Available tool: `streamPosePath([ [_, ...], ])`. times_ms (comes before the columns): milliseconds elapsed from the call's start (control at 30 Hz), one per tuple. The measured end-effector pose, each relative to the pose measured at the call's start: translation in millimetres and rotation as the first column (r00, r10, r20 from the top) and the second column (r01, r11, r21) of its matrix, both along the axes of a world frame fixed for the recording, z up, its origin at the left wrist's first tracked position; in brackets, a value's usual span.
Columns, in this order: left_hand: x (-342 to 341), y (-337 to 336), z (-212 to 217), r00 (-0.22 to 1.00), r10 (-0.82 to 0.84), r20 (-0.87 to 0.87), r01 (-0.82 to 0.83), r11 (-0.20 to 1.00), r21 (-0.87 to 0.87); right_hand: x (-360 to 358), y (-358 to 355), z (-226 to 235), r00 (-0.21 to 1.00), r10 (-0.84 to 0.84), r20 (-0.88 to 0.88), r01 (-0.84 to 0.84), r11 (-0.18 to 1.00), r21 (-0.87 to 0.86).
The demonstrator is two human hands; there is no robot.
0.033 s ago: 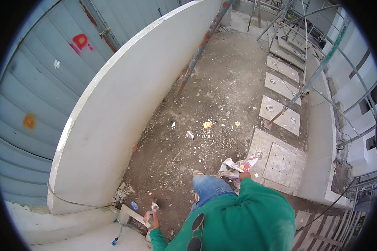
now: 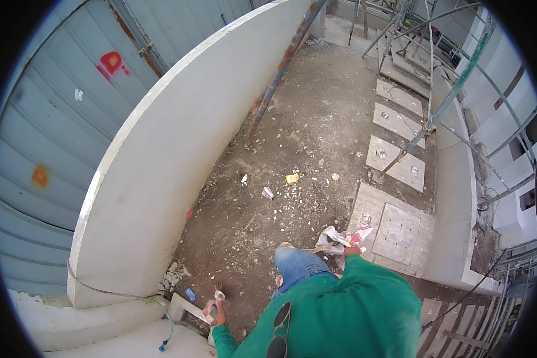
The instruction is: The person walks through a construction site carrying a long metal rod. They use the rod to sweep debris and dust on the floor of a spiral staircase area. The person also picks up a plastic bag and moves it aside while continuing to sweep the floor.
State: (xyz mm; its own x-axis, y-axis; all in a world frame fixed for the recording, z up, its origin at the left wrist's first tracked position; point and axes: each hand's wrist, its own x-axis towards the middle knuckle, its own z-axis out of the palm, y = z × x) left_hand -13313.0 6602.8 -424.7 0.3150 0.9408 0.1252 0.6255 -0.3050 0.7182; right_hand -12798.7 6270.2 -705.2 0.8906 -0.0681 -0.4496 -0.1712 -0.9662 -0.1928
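Small pale object (image 2: 219, 295): pinched upright in the fingers of the left hand (image 2: 216, 308), low over the dirt floor (image 2: 292, 137), just beside a pale block (image 2: 185, 307); its kind is too small to tell. Crumpled white-and-red sack (image 2: 343, 238): gripped in the closed right hand (image 2: 353, 250), lying at the edge of a concrete slab (image 2: 394, 230). Blue scrap (image 2: 190, 295): on the floor near the left hand. Curved white wall (image 2: 161, 161): bounds the floor on the left.

construction site | scaffold poles (image 2: 453, 89) | dirt floor (image 2: 304, 149) with rubble | bare concrete wall (image 2: 179, 149)
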Motion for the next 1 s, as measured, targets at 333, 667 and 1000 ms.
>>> streamPosePath([
  [333, 108, 15, -65, 0.984, -0.127, -0.124, 0.107, 0.982, -0.155, 20, -273, 17, 0.974, -0.192, -0.123, 0.203, 0.975, 0.086],
  [667, 483, 120, -82, 0.860, -0.210, -0.465, 0.136, 0.973, -0.187, 32, -284, 120, 0.905, -0.356, -0.234, 0.393, 0.910, 0.136],
  [1000, 781, 190, -107, 0.941, -0.308, -0.140, 0.207, 0.852, -0.482, 60, -237, 48, 0.807, -0.450, -0.383, 0.489, 0.872, 0.004],
])
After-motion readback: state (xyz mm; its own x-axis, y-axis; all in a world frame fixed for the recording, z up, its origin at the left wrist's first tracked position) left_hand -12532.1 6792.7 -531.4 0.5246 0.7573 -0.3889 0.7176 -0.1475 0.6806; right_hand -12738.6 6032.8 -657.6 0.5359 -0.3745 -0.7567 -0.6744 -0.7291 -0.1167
